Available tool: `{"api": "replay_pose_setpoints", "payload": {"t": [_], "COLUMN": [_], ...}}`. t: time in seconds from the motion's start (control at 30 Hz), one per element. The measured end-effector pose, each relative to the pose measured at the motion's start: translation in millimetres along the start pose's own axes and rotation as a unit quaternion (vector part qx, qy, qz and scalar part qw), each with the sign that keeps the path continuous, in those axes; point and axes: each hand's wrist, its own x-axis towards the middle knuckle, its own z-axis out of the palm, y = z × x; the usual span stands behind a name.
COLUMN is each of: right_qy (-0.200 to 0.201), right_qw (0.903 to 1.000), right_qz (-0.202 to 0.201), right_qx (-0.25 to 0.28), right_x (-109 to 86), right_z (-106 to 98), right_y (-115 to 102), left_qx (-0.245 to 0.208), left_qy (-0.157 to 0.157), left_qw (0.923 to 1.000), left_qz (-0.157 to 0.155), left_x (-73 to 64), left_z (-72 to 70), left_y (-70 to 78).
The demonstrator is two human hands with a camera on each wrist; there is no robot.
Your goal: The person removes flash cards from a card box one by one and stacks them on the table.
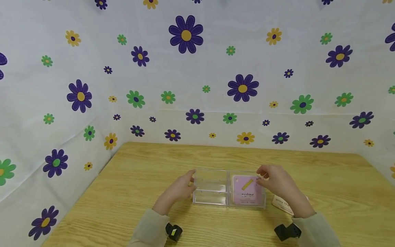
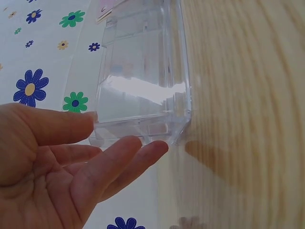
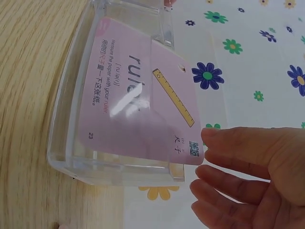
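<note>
A clear plastic holder (image 1: 211, 198) with side-by-side compartments stands on the table. In its right compartment sits a pink card (image 1: 239, 190) with a yellow ruler picture and the word "ruler". My right hand (image 1: 276, 180) is at the card's upper right corner. In the right wrist view, the right thumb and forefinger tips lie at the card's edge, with the other fingers loosely bent. At the holder's left end is my left hand (image 1: 180, 188). The left wrist view shows its thumb and fingertips touching the holder's end, with the fingers relaxed. The left compartment shows no card.
Another card (image 1: 282, 204) with printed words lies on the wooden table (image 1: 148, 164) to the right, partly hidden under my right forearm. A white flowered cloth (image 1: 210, 72) hangs behind the table. Black bands (image 1: 174, 232) sit on both wrists.
</note>
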Motion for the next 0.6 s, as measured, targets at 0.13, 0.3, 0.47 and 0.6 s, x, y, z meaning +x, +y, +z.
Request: {"api": "replay_pose_setpoints", "payload": {"t": [0.13,0.3,0.47,0.6], "right_qy": [0.002,0.0,-0.004,-0.005], "right_qw": [1.0,1.0,1.0,1.0], "right_qz": [-0.006,-0.004,-0.005,-0.002], "right_qx": [-0.003,0.001,0.003,0.001], "right_x": [-0.6,0.4,0.9,-0.4], "right_z": [0.4,-1.4,-2.0,-1.0], "right_y": [0.3,-2.2,-3.8,-2.0], "left_qx": [0.002,0.002,-0.002,-0.002], "left_qy": [-0.002,-0.002,0.001,-0.003], "left_qw": [1.0,1.0,1.0,1.0], "left_qz": [-0.003,0.002,-0.003,-0.002], "left_x": [0.8,2.5,1.5,1.3], "left_z": [1.3,0.8,-0.3,0.3], "left_y": [-0.7,-0.6,0.4,1.9]}}
